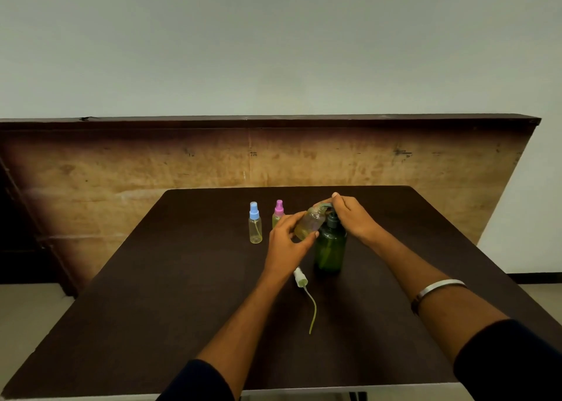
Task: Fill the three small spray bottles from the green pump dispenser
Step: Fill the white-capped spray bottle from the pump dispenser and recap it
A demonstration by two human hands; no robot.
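Note:
The green pump dispenser stands upright near the middle of the dark table. My right hand rests on its pump head. My left hand holds an uncapped small clear bottle, tilted, with its mouth under the pump spout; it holds some yellowish liquid. That bottle's white spray cap with its dip tube lies on the table in front of the dispenser. A blue-capped spray bottle and a pink-capped spray bottle stand upright to the left, the pink one partly hidden by my left hand.
A worn wooden panel rises behind the table's far edge. A pale wall fills the upper view. Floor shows at both sides of the table.

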